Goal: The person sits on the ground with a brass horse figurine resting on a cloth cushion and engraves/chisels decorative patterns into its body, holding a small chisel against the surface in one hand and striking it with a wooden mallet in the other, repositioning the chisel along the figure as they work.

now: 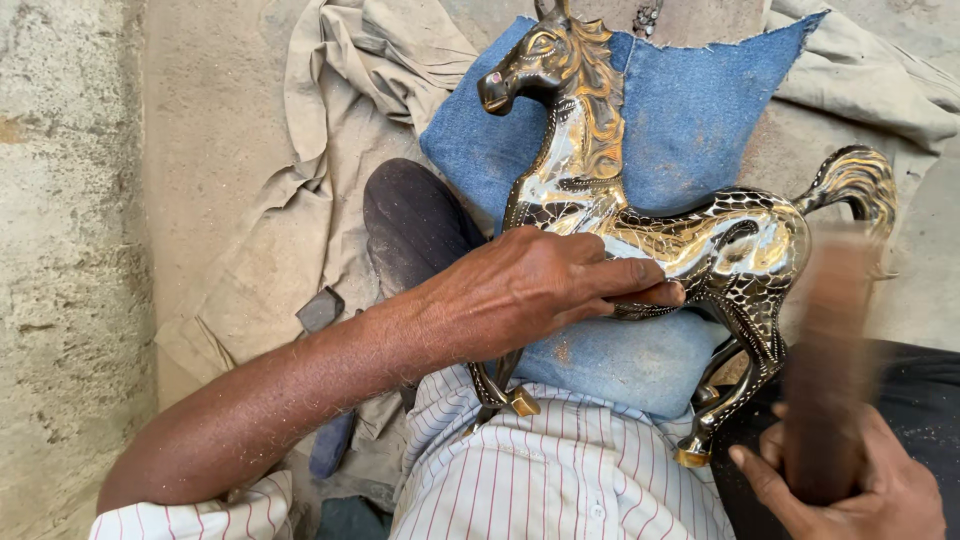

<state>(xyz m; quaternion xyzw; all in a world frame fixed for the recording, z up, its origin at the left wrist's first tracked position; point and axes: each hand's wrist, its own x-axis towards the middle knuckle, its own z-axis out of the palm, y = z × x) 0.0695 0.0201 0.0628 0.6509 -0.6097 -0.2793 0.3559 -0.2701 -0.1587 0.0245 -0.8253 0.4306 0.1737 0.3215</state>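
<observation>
On the blue cloth (690, 110), the left hand (530, 285) holds a shiny horse (720, 240); the right hand (850, 480) grips a blurry brown tool (830, 370).

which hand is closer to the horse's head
Left. The left hand rests on the metal horse at its chest, just below the neck and head. The right hand grips a blurred wooden tool near the hind legs.
</observation>
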